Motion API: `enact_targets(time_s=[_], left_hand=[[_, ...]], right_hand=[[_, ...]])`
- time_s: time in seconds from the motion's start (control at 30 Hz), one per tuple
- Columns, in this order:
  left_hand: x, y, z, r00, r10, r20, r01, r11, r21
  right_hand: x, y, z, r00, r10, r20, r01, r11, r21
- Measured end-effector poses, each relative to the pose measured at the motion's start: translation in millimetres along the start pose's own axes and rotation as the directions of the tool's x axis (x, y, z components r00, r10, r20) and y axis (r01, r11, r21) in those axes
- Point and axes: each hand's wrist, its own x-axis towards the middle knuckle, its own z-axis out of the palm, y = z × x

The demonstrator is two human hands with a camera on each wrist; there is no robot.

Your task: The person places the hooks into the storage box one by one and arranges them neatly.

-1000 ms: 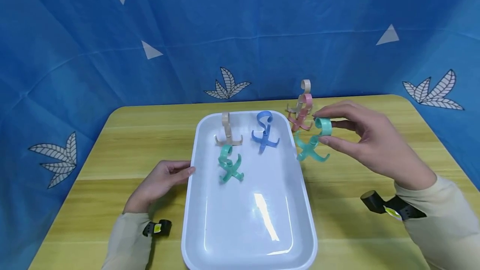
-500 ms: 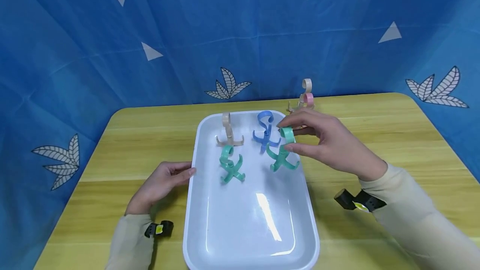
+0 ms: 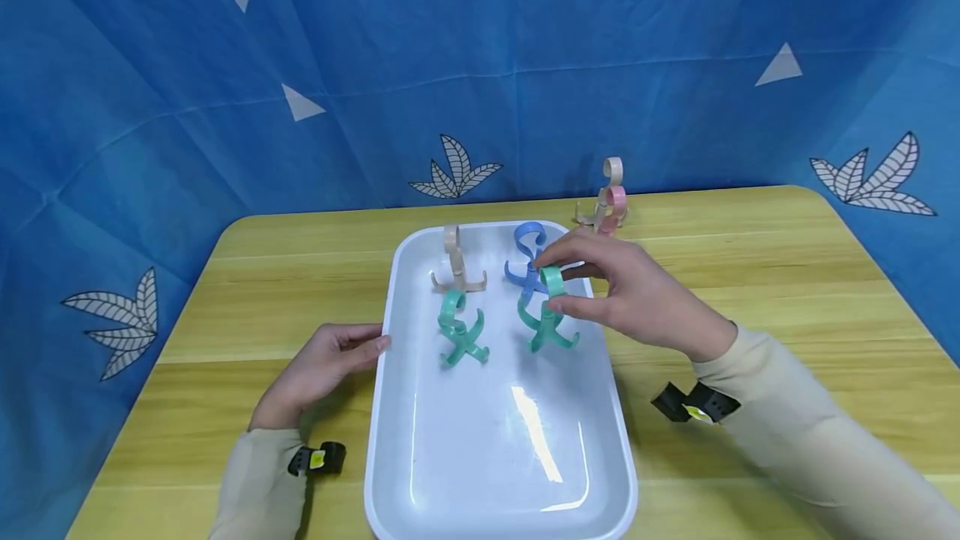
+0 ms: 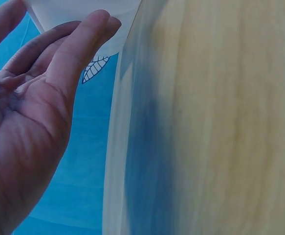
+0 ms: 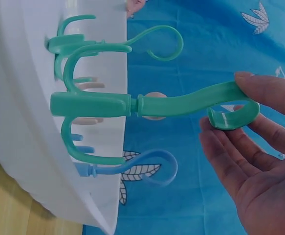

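- Head view: the right hand (image 3: 637, 298), right of the tray (image 3: 480, 440) a second ago, now hangs over its far half, and the held green hook (image 3: 547, 327) has come in with it, slightly nearer the left hand (image 3: 322, 369) than half a second ago.
- Head view: the right thumb and fingers narrowly pinch the loop of the held green hook, its prongs below them; whether they touch the tray floor I cannot tell. The left hand has stayed at the rim on its own side, gripping it, thumb on top.
- Head view: between the hands, in the tray, stand the other green hook (image 3: 461, 336), nearer the left hand, and the beige hook (image 3: 455, 261) beyond it. The blue hook (image 3: 528, 280) is just past the right fingertips, partly hidden.
- Head view: beyond the right hand, off the tray, are the pink hook (image 3: 615, 207), its base blocked by that hand, and a second beige hook (image 3: 602, 205).
- Head view: a wooden surface (image 3: 262, 273) lies under both hands, with blue patterned cloth (image 3: 375, 7) behind.
- Left wrist view: fingers extend to the pale tray; the surface lies beside them.
- Right wrist view: the loop sits between thumb and fingers; the other green and blue hooks show either side of the held one.
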Motion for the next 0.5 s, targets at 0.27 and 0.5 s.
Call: enact_targets(time_s=[0.27, 0.5], left_hand=[[0.5, 1.3, -0.3, 1.000, -0.013, -0.013, 0.013, 1.000, 0.008], [0.0, -0.9, -0.1, 1.000, -0.012, -0.008, 0.012, 1.000, 0.002]], right_hand=[[2.6, 5, 3, 1.000, 0.015, 0.026, -0.014, 1.000, -0.026], [2.8, 11, 8, 0.999, 0.025, 0.032, -0.024, 1.000, -0.019]])
